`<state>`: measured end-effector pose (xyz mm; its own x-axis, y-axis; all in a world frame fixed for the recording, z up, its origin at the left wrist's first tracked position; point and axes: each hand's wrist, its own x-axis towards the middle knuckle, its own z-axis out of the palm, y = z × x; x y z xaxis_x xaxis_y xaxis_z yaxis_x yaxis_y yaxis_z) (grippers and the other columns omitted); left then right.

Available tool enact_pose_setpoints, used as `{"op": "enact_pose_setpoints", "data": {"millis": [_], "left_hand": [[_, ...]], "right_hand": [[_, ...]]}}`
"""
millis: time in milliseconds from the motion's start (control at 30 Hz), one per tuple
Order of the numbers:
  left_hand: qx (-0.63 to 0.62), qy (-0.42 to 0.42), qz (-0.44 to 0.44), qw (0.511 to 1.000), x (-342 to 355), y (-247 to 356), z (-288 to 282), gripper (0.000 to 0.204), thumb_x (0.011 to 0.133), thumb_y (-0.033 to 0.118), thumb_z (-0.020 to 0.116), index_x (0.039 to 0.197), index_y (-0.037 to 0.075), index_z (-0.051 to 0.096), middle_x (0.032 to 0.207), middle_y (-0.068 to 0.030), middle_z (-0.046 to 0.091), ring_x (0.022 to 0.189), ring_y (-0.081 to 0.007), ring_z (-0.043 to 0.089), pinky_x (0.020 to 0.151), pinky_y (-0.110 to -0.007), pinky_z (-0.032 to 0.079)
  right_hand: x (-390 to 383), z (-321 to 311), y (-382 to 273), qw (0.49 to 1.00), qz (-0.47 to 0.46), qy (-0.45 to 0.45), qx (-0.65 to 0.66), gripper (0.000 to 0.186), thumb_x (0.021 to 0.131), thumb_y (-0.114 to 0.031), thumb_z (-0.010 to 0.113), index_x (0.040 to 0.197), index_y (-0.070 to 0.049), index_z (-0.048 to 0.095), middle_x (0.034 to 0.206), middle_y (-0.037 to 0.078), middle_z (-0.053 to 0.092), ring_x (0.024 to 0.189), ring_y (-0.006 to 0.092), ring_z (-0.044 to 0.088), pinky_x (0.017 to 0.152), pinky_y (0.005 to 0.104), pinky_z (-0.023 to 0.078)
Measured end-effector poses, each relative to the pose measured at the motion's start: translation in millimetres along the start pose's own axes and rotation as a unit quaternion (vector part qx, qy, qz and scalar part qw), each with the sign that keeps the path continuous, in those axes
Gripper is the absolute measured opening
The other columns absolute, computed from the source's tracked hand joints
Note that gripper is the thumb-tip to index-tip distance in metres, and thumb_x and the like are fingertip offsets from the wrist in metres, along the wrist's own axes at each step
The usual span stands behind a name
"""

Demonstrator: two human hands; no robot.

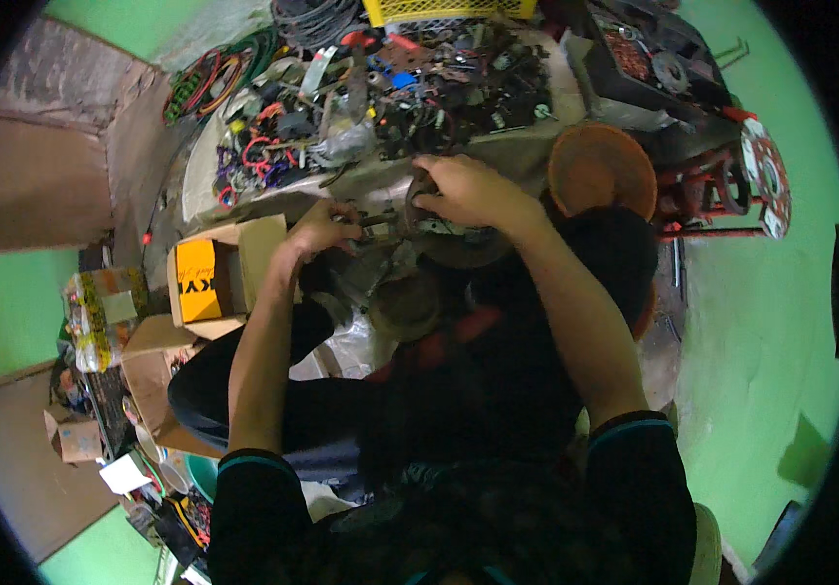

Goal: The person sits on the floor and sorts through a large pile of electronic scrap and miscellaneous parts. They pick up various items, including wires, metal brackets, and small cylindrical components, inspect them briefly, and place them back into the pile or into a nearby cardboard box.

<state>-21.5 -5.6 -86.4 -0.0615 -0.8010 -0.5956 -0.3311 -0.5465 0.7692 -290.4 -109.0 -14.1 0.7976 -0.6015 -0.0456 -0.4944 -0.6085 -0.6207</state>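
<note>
My left hand has its fingers curled on a small metal part at the left side of a dark, greasy metal assembly. Higher and to the right, my right hand grips the edge of a dark rounded metal piece, thumb and fingers bent around it. The parts are low and dim, so their exact shapes and joins are hard to make out. A brownish round container sits below them between my legs.
A cluttered bench of tools and small parts lies ahead, a yellow crate behind. An orange bowl and red metal stand are right; cardboard boxes are left. Black bin, back right; coiled cables, back left.
</note>
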Motion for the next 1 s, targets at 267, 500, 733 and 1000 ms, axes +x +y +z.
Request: {"op": "enact_pose_setpoints", "data": {"millis": [267,500,733,1000], "left_hand": [[-0.189,0.102,0.192,0.957,1,60,70,0.020,0.081,0.005,0.074,0.099,0.004,0.066,0.088,-0.0006,0.061,0.077,-0.0094,0.059,0.065,-0.024,0.050],[-0.131,0.165,0.299,0.931,11,54,74,0.063,0.085,-0.008,0.066,0.141,0.015,0.048,0.102,-0.0043,0.060,0.084,-0.0113,0.063,0.070,-0.026,0.053],[0.001,0.075,0.286,0.955,4,84,109,0.084,0.076,-0.013,0.067,0.147,0.021,0.036,0.132,-0.0121,0.043,0.099,-0.0194,0.061,0.077,-0.030,0.056],[0.008,0.037,0.181,0.983,49,34,107,0.055,0.085,-0.001,0.067,0.135,0.006,0.045,0.123,-0.0140,0.057,0.087,-0.0215,0.068,0.070,-0.031,0.058]], "right_hand": [[-7,-28,19,0.954,0.118,-0.040,0.272,0.029,0.085,-0.008,0.068,0.110,0.000,0.057,0.091,0.011,0.062,0.074,0.0168,0.064,0.051,0.0309,0.059],[-23,-41,38,0.977,0.157,0.038,0.140,0.025,0.083,-0.012,0.069,0.104,-0.003,0.059,0.094,0.011,0.065,0.086,0.0244,0.065,0.067,0.0370,0.054],[-20,-28,53,0.990,0.131,0.050,0.001,0.029,0.079,-0.009,0.066,0.106,-0.002,0.061,0.103,0.020,0.066,0.098,0.0369,0.064,0.086,0.0423,0.049],[-8,-19,58,0.965,0.231,0.017,-0.121,0.037,0.080,-0.010,0.060,0.116,-0.001,0.055,0.110,0.023,0.065,0.103,0.0400,0.062,0.088,0.0486,0.049]]}}
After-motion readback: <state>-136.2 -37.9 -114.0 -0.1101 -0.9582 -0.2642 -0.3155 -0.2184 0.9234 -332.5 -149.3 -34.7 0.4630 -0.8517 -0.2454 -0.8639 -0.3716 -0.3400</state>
